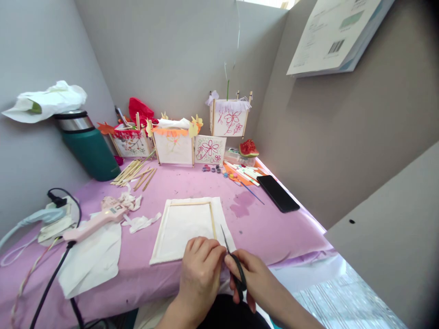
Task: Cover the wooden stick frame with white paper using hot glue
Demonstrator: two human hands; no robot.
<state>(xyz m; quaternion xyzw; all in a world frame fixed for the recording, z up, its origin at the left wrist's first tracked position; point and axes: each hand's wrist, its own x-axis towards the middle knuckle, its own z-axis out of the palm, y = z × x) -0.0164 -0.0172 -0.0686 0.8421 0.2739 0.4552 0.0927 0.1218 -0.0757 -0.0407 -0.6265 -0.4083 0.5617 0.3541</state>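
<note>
Right hand (pixel 253 273), fingers gripping scissors (pixel 243 276), and left hand (pixel 202 267), fingers curled, hold unclear, at the frame's (pixel 213 221) near right corner; any cut best stays just outside it

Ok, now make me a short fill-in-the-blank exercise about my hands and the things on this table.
1. The right hand holds black-handled ____.
2. The sheet just beyond the left hand is coloured ____.
3. The phone is coloured ____.
4. Seen from here, the bottle stands to the ____ of the phone.

Missing words: scissors; white; black; left.
</note>
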